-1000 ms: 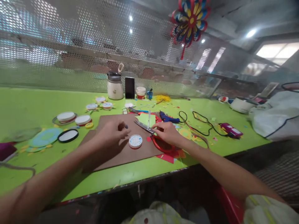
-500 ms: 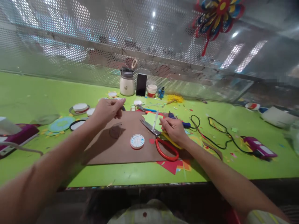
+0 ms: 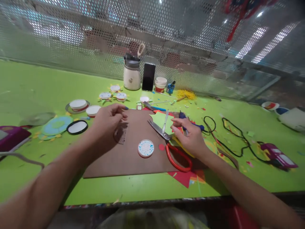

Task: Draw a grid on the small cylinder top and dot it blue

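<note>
At frame centre, the left hand (image 3: 108, 119) was pinched narrowly on a clear plastic piece (image 3: 120, 133) raised over the brown board (image 3: 133, 159). The right hand (image 3: 190, 136) rested half-curled, holding nothing, beside the red-handled scissors (image 3: 171, 144). A round white lid (image 3: 145, 148) lay between both hands on the green desk (image 3: 35, 86).

The brown board (image 3: 133, 156) has open room near its front edge, but the white round lid (image 3: 145, 148), the scissors (image 3: 171, 143) and the black cord (image 3: 228, 136) crowd the right, and 2 white lids (image 3: 84, 107) block the left.
</note>
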`<state>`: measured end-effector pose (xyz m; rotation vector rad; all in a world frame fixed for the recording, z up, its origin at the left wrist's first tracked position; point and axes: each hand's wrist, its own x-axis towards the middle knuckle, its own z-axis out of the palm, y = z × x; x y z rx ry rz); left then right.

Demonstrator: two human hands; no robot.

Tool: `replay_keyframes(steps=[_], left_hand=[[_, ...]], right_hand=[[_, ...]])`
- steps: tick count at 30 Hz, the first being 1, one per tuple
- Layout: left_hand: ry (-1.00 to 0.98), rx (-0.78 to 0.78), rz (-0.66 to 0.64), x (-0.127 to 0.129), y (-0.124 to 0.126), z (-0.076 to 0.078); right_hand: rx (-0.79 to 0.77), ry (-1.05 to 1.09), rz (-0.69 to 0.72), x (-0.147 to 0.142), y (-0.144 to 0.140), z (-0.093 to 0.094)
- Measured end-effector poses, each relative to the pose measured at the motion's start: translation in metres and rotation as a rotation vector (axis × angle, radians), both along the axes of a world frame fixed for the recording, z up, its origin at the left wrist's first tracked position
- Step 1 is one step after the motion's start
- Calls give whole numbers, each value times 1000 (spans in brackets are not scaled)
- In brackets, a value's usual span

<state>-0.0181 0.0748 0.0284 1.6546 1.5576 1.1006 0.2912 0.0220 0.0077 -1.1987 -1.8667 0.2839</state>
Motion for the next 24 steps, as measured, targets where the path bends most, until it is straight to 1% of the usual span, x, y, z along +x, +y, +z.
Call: replay_keyframes(steps=[2,5,7,9,11,13,16,19,22,24], left_hand=[[26,-32,-44,1,-1,2],[117,-78,-184,0,-3,7],[188,-96,-274,-1,-5,9],[244,-95,-315,-1,-7,8],[276,-69,-288,-3,-6,7],[288,-25,-213,-6,-3,6],[275,30,-87,-13,4,7],[227,57,2,-17,5,10],[166,56,48,-16,4,10],[134,43,48,-14,2,8]], right_hand=[[-16,-66,60,-7,-4,8],[-51,-146,161,-18,-9,18],[-82,-219,247,-25,-12,22],[-118,-313,347,-33,-14,24],[-160,-396,428,-40,-17,23],[-191,-436,460,-47,-18,21],[-217,-457,435,-55,-20,14],[-228,-445,393,-58,-21,4],[-209,-423,387,-58,-22,-5],[-186,-419,373,-57,-23,-9]])
